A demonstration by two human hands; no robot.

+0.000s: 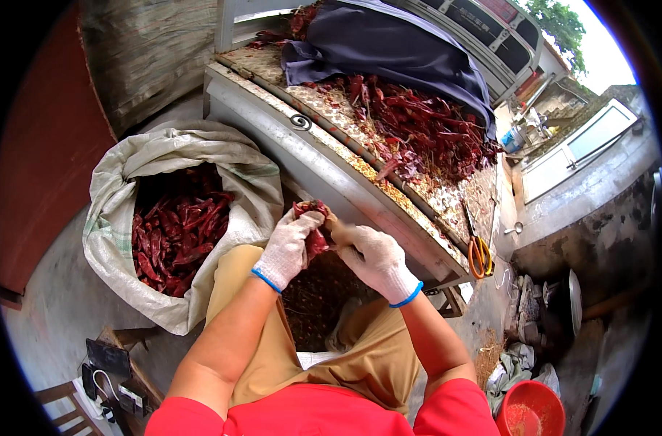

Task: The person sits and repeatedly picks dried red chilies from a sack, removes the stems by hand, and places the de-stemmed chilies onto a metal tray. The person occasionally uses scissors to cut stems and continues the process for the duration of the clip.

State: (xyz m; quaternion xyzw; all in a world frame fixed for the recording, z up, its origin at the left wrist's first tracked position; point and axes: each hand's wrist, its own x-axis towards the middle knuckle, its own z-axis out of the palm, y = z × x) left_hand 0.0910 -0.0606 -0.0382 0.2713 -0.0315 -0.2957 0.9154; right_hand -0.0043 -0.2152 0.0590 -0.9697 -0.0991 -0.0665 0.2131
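Both my hands wear white knit gloves with blue cuffs and meet above my lap. My left hand [287, 245] is closed around a few dried red chili peppers [316, 244], which stick out past the fingers. Close beside them, my right hand [376, 256] has its fingers curled in at the peppers' upper end. Its fingertips are blurred, so what they pinch is hidden. To the left stands a white woven sack [252, 174] with a rolled rim, holding loose dried chilies [179, 231]. A heap of dried chilies [403, 123] lies on the raised platform ahead.
Dark cloth [389, 45] partly covers the heap. Orange-handled scissors [480, 256] rest at the platform's near right corner. A red plastic bucket [533, 413] stands at lower right. Dark debris [313, 301] lies between my legs. A wooden chair [69, 407] is at lower left.
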